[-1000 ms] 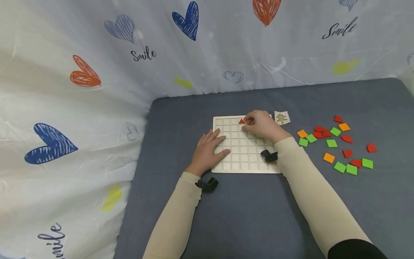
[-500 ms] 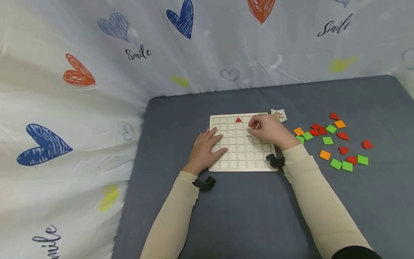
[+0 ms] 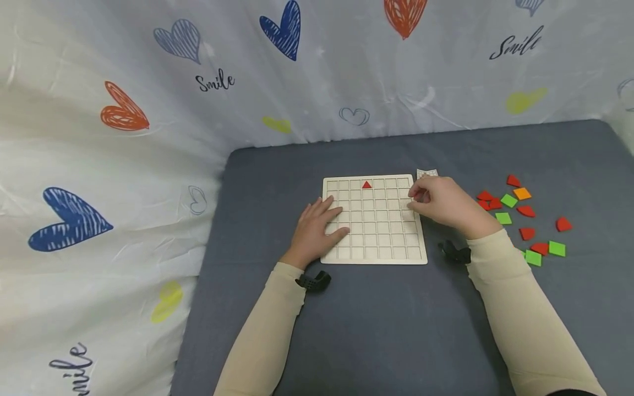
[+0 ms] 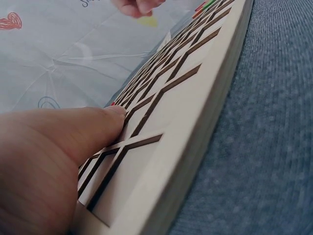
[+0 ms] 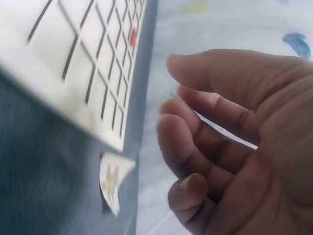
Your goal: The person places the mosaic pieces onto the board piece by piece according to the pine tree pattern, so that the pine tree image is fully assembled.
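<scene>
A pale gridded board lies on the grey cloth, with a red triangle in its top row of cells. My left hand rests with spread fingers on the board's left side; in the left wrist view its thumb lies over the grid. Over the board's right edge hovers my right hand. The right wrist view shows its fingers loosely bent, a gap between thumb and fingertips, nothing held. A small printed card sits behind it, partly covered by the hand in the head view.
Loose tiles lie scattered right of the board: several red pieces, several green squares and an orange square. The right forearm hides some of them. A white curtain printed with hearts hangs behind and left of the table.
My right hand has left the red triangle, which stays in the top row, and moved right to the board's edge. The left hand keeps its place on the board.
</scene>
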{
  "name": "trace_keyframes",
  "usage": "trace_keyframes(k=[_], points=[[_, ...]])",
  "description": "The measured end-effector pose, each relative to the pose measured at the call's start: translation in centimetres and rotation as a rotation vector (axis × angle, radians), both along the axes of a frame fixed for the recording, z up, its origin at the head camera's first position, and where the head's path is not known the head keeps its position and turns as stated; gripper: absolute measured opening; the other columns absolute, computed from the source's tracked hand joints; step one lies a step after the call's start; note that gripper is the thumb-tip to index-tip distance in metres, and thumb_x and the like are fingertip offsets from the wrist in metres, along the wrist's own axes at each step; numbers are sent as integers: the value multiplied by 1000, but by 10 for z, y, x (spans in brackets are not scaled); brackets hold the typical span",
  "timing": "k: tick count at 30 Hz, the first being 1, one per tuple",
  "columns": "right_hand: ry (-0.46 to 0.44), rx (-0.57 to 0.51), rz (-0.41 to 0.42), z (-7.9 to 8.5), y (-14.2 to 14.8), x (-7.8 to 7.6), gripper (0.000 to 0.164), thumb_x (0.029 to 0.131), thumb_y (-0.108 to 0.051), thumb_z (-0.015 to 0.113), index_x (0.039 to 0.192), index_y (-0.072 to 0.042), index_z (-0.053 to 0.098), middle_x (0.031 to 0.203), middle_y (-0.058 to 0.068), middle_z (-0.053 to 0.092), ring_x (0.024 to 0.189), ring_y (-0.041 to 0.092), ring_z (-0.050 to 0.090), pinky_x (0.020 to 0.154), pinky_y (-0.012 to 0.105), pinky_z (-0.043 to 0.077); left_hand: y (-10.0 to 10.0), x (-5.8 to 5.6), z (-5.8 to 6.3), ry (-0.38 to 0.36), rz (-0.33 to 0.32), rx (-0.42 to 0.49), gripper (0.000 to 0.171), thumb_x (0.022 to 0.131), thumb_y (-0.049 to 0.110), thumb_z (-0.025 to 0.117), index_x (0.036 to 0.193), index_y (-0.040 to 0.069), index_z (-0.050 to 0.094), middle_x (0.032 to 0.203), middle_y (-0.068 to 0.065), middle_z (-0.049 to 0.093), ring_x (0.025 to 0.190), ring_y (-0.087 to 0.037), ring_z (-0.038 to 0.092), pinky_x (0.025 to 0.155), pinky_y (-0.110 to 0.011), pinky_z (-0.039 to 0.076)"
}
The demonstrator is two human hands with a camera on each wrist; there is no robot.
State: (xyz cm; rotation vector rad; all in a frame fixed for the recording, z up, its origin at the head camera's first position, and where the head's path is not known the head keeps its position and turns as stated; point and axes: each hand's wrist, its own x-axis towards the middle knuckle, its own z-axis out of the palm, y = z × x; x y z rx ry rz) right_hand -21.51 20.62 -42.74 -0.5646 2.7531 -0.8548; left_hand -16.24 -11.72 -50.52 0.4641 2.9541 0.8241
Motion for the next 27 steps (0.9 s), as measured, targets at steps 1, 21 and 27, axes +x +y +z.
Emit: trace_keyframes(k=[1, 21, 27], points=[[-12, 1, -8, 1, 5, 1, 17, 93, -18, 78, 103, -5, 73, 89, 6, 69, 81, 21, 61, 69, 36, 51, 0, 0, 0, -1, 0, -3, 61, 100, 51, 68, 152, 20, 59, 171, -3, 33, 162, -26, 20, 133, -47, 10], [-133, 86, -105, 1, 65, 9, 35, 91, -21, 82, 114, 2, 69, 100, 14, 70, 86, 27, 63, 69, 37, 52, 0, -1, -2, -3, -8, -22, 62, 101, 52, 66, 153, 20, 58, 171, -1, 32, 162, -24, 20, 133, -45, 10], [-176, 115, -124, -1, 74, 11, 32, 91, -19, 82, 111, 1, 70, 102, 15, 72, 90, 30, 64, 72, 40, 53, -1, -1, -2, 1, -11, -5, 62, 100, 52, 67, 152, 19, 58, 171, -3, 33, 162, -26, 21, 133, -47, 10]])
